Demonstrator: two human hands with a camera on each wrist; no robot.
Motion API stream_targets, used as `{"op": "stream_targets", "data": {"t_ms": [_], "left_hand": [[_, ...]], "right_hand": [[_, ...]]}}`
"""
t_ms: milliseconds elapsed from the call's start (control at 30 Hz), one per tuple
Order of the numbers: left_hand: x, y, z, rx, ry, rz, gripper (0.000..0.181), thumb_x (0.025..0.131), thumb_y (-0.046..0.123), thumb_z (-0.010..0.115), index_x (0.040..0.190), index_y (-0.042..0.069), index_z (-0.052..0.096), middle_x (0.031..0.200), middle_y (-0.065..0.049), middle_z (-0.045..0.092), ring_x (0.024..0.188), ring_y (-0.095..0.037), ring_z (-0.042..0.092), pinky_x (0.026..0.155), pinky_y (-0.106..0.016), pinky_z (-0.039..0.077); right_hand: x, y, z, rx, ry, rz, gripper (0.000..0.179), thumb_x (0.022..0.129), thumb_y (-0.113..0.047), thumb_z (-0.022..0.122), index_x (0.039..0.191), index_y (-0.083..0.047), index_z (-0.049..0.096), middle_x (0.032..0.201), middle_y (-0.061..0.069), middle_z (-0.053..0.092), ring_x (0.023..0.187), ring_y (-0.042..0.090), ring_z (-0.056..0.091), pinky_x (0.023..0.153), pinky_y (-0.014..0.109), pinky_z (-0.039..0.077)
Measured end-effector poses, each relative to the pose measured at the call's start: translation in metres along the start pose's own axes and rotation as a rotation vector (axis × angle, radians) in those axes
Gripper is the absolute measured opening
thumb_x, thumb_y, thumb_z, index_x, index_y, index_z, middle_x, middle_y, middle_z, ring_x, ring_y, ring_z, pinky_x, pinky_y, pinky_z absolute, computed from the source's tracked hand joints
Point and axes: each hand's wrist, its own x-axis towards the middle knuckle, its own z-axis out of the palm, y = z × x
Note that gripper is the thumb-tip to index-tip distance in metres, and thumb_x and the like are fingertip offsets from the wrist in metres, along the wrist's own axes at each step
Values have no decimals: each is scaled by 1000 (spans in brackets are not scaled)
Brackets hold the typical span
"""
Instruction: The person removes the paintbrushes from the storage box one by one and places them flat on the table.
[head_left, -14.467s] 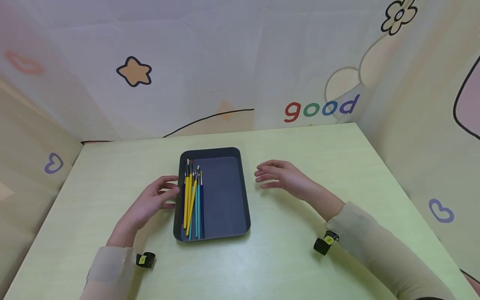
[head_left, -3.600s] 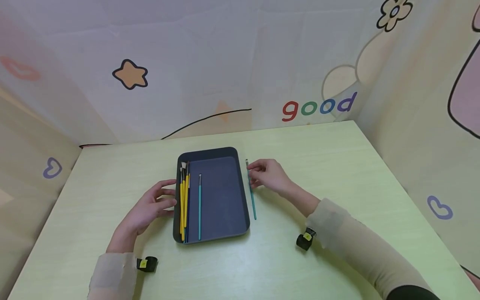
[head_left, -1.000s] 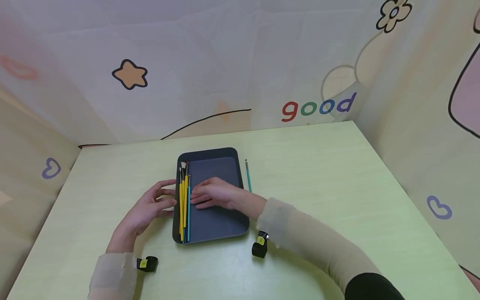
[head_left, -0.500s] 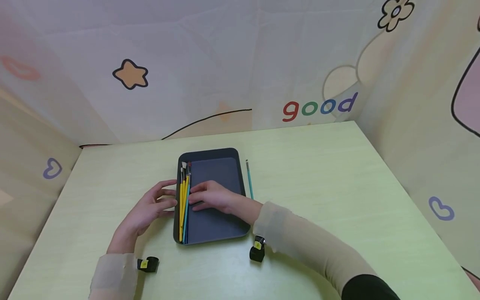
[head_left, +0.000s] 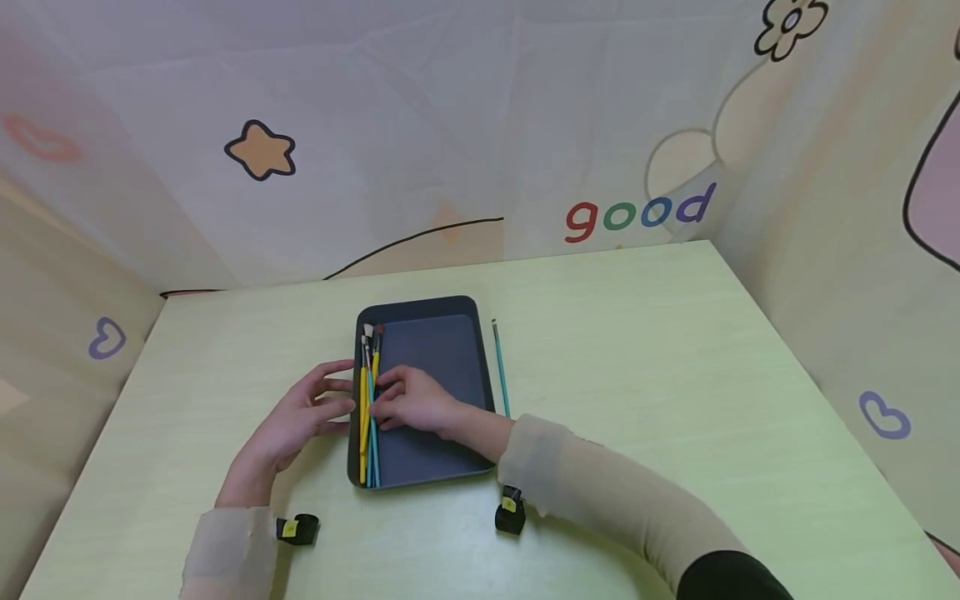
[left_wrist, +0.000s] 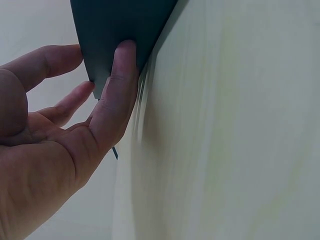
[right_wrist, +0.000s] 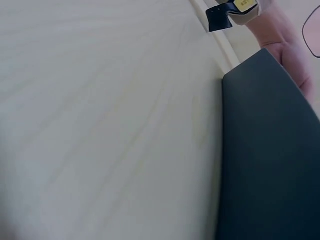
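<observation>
Along the left inside of a dark tray (head_left: 442, 350) lie several paintbrushes with yellow, teal and dark blue handles. My right hand (head_left: 416, 402) reaches into the tray, its thumb and fingertips pinching at a teal paintbrush (head_left: 375, 458) beside a yellow paintbrush (head_left: 363, 442); the fingers hide part of the bundle. With lightly bent fingers, my left hand (head_left: 303, 408) touches the tray's left side from outside. In the left wrist view, the left hand's thumb (left_wrist: 122, 65) rests against the tray wall (left_wrist: 112, 25). The right wrist view shows the tray's outer wall (right_wrist: 270, 150) but not the right hand.
Another teal paintbrush (head_left: 501, 367) lies on the pale table (head_left: 637, 350) just right of the tray, partly behind the right forearm. A printed cloth (head_left: 420, 125) stands at the back and both sides. A black wrist camera (head_left: 297, 529) hangs at the left cuff.
One teal paintbrush now lies on the table outside the tray. My right hand came back into the tray, then shifted slightly left and nearer among the brushes, tilting them. The left hand stays put.
</observation>
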Motion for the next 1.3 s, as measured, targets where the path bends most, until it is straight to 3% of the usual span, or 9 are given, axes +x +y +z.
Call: {"op": "stream_targets", "data": {"t_ms": [233,833,1133,1300], "left_hand": [[1,-2,-1,-1,2,3,62,102,3,58,158,8,31,141,-29,42,116,-35,58,89,-45,59],[-1,-3,0,4,6,3,60,103,4,57,158,7,32,141,-29,43,116,-34,58,90,-44,58],[0,-3,0,5,5,-4,60,103,5,58,158,8,32,141,-29,43,115,-34,58,90,-44,59],[-1,-3,-2,8,2,-7,61,104,7,58,158,8,31,142,-29,43,116,-35,58,91,-45,58]], "right_hand": [[-1,2,5,-22,27,-11,49,89,3,77,128,2,49,92,13,70,71,22,70,71,35,62],[-4,0,-1,98,-23,24,29,92,9,69,117,3,56,89,11,67,71,19,68,70,39,63],[-12,-5,-5,120,-49,39,31,93,8,68,122,7,56,90,11,66,76,20,67,73,40,63],[-16,-7,-9,145,-23,18,32,94,7,68,123,8,56,92,11,65,77,20,68,73,40,63]]}}
